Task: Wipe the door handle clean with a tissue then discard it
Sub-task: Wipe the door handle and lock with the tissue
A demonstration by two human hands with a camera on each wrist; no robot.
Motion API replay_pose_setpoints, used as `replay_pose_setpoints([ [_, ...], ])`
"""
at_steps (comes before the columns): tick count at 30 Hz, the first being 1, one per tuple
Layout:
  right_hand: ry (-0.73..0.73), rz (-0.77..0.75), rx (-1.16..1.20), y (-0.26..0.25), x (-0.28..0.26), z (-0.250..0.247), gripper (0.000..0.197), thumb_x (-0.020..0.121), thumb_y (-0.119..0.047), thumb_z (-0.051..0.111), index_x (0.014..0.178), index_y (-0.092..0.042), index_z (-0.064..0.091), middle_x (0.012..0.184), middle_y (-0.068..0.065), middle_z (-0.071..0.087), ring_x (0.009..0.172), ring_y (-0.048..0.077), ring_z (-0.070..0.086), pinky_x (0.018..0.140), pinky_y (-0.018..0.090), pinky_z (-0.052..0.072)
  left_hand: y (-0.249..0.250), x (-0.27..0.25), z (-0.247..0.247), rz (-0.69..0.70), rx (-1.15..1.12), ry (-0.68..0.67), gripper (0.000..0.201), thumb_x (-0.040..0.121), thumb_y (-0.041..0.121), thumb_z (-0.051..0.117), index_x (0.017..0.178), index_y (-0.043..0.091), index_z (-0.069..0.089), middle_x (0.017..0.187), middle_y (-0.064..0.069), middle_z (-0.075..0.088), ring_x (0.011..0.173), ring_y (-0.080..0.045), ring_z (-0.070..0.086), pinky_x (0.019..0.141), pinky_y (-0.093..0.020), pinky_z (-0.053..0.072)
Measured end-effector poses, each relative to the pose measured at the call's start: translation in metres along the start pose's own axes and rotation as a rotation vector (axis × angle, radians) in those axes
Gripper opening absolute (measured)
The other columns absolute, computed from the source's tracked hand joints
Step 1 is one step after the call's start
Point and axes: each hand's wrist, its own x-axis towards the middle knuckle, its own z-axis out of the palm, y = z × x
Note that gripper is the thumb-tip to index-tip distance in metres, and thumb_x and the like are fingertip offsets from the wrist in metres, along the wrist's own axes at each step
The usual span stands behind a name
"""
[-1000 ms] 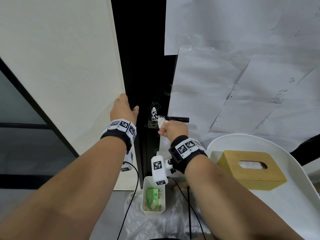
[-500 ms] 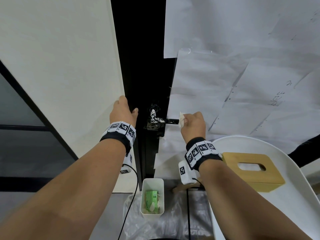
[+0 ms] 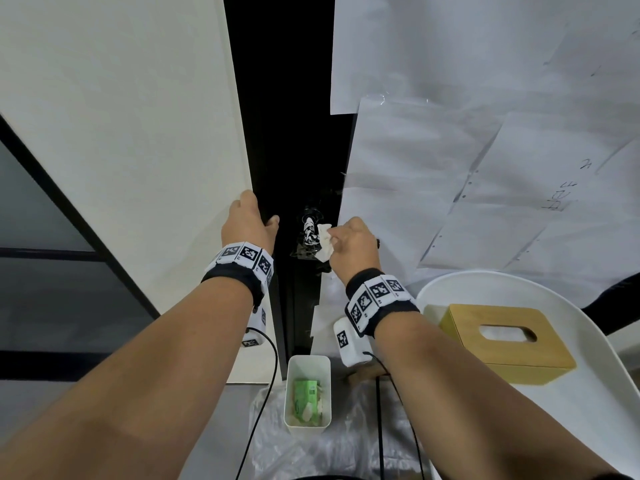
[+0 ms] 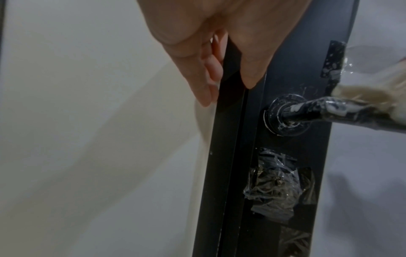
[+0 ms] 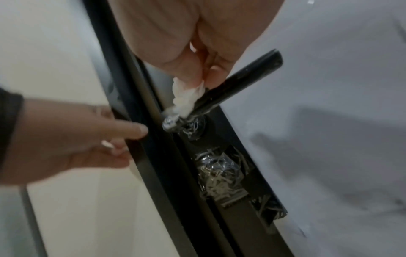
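The black lever door handle juts from the dark door edge, with white smears near its base. My right hand pinches a crumpled white tissue and presses it on the handle close to the base. In the head view the tissue sits just right of the smeared base. My left hand grips the door's black edge above the handle, thumb on one side and fingers on the other.
A white bin holding a green packet stands on plastic sheet below the handle. A wooden tissue box rests on a white round table at the right. Paper sheets cover the door; a cream wall is at left.
My right hand slid the tissue out to the handle's right end, then back left to the base. The left hand has stayed on the door edge.
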Motion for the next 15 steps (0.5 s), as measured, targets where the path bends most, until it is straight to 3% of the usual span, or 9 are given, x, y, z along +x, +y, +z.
replay_pose_setpoints([
  [2, 0.065, 0.059, 0.062, 0.003, -0.001, -0.011, 0.026, 0.089, 0.004, 0.047, 0.106, 0.001, 0.067, 0.102, 0.008, 0.051, 0.090, 0.021, 0.053, 0.075, 0.010, 0.035, 0.000, 0.000, 0.001, 0.000, 0.000, 0.006, 0.032, 0.087, 0.028, 0.065, 0.102, 0.008, 0.044, 0.097, -0.010, 0.053, 0.070, -0.025, 0.045, 0.060, -0.032, 0.034],
  [6, 0.127, 0.137, -0.023, 0.023, 0.002, -0.015, 0.034, 0.082, 0.010, 0.046, 0.107, 0.001, 0.067, 0.105, 0.014, 0.052, 0.096, 0.030, 0.055, 0.076, 0.020, 0.036, 0.000, 0.000, 0.001, -0.004, -0.006, 0.008, 0.032, 0.087, 0.028, 0.065, 0.102, 0.008, 0.044, 0.097, -0.009, 0.053, 0.070, -0.025, 0.046, 0.059, -0.032, 0.034],
  [12, 0.053, 0.017, -0.161, 0.016, -0.001, -0.004, 0.034, 0.072, 0.016, 0.048, 0.098, 0.004, 0.066, 0.099, 0.015, 0.050, 0.098, 0.031, 0.047, 0.070, 0.028, 0.034, 0.000, 0.000, 0.003, -0.006, -0.003, 0.009, 0.033, 0.087, 0.027, 0.065, 0.102, 0.008, 0.044, 0.098, -0.010, 0.053, 0.070, -0.026, 0.045, 0.059, -0.033, 0.034],
  [15, -0.042, -0.069, -0.161, 0.002, -0.001, 0.004, 0.030, 0.073, 0.017, 0.049, 0.097, 0.006, 0.065, 0.101, 0.015, 0.049, 0.097, 0.030, 0.048, 0.072, 0.030, 0.041, 0.001, 0.000, 0.002, -0.009, 0.004, 0.009, 0.033, 0.087, 0.028, 0.065, 0.103, 0.008, 0.044, 0.098, -0.010, 0.053, 0.070, -0.026, 0.045, 0.060, -0.033, 0.034],
])
